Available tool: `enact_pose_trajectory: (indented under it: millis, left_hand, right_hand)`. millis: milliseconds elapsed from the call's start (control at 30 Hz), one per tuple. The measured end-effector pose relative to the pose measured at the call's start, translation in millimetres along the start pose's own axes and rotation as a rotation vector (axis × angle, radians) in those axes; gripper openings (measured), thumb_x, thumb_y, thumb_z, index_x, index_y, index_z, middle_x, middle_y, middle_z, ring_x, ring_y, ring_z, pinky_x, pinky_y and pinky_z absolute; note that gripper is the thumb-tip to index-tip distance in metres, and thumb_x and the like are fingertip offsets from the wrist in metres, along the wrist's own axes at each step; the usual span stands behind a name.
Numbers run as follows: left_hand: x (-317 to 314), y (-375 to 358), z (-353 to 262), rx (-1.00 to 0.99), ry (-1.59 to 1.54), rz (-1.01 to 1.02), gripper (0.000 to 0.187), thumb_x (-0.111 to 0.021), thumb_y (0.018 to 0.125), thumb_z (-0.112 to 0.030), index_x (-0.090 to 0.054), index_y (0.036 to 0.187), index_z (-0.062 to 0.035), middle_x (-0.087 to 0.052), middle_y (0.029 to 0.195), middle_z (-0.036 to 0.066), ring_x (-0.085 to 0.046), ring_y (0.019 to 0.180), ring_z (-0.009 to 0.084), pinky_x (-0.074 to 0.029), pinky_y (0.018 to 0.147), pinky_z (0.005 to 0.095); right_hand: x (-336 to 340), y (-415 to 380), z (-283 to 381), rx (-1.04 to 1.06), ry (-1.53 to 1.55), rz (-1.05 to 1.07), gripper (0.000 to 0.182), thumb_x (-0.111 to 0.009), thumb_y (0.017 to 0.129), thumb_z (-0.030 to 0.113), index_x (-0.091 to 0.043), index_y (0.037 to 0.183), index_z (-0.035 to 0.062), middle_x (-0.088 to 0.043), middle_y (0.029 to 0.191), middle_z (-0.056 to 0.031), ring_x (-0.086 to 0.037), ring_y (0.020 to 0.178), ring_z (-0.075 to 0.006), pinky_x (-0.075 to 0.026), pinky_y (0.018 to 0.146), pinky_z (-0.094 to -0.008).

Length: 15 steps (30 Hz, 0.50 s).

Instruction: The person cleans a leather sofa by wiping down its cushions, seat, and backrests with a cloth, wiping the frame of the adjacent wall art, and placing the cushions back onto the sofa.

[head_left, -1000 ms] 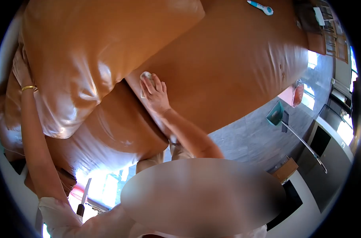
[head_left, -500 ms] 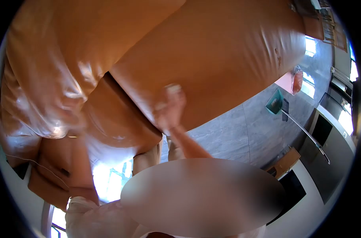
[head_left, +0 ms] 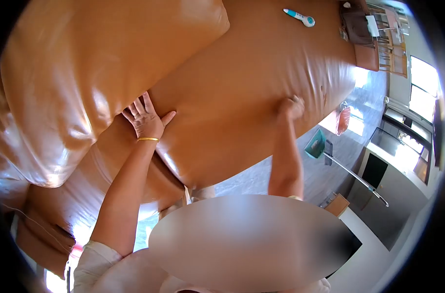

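A brown leather sofa fills most of the view, its seat (head_left: 222, 141) stretching below the bulging back cushion (head_left: 51, 88). My left hand (head_left: 148, 121) lies with fingers spread near the seam between two seat sections, its fingertips against the lower edge of the back cushion. A yellow bracelet (head_left: 148, 139) circles that wrist. Out to the right, my right hand (head_left: 292, 107) is closed at the seat surface. Whatever its curled fingers hold is hidden. Higher up on the seat lies a white and teal pen-shaped device (head_left: 300, 17).
On the grey tiled floor (head_left: 244, 181) stands a teal dustpan (head_left: 315, 144) with a long handle (head_left: 357, 178). A pink object (head_left: 343, 120) is near the sofa's front edge. Wooden chairs (head_left: 393, 58) and a dark bag-like thing (head_left: 357, 24) appear at upper right.
My left hand has moved right and up to the seam. My right hand, earlier with something whitish at its fingers, has moved right along the seat. The view has shifted, revealing the pen-shaped device.
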<state>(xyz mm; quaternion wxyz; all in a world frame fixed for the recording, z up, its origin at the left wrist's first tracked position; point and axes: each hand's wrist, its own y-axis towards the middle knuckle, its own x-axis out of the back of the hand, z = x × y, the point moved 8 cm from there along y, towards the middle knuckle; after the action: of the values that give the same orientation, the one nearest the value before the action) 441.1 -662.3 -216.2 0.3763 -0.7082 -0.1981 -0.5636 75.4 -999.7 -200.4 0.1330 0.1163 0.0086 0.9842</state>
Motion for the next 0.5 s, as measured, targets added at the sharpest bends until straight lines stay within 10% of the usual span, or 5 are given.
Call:
enact_pose_trajectory:
  millis: [133, 233, 500]
  left_hand:
    - [-5, 1, 3, 0.037, -0.005, 0.045, 0.124, -0.062, 0.065, -0.075, -0.002, 0.151, -0.0067, -0.004, 0.154, 0.023, -0.007, 0.141, 0.0433, -0.007, 0.108, 0.0674]
    - [3, 5, -1, 0.085, -0.026, 0.194, 0.123, -0.064, 0.065, -0.073, -0.002, 0.151, -0.0117, -0.004, 0.155, 0.02, -0.006, 0.142, 0.0421, -0.004, 0.107, 0.0679]
    - [-14, 3, 4, 0.008, -0.033, -0.105, 0.125, -0.068, 0.063, -0.069, -0.001, 0.151, -0.0117, -0.007, 0.154, 0.021, -0.006, 0.14, 0.0451, -0.006, 0.104, 0.072]
  right_hand:
    - [-174, -184, 66, -0.734, 0.81, 0.46, 0.011, -0.045, 0.093, 0.021, -0.051, 0.095, 0.0117, -0.048, 0.085, 0.0019, -0.048, 0.073, -0.0134, -0.043, 0.06, -0.0293]
    - [-186, -273, 89, 0.529, -0.764, 0.837, 0.05, -0.049, 0.084, 0.007, -0.045, 0.134, 0.0057, -0.035, 0.14, -0.0109, -0.032, 0.128, -0.0341, -0.032, 0.103, -0.0432]
    - [-192, -282, 58, 0.723, -0.885, 0.912, 0.06, -0.052, 0.08, 0.01, -0.041, 0.139, 0.0041, -0.026, 0.149, -0.0124, -0.019, 0.139, -0.0376, -0.023, 0.11, -0.0496]
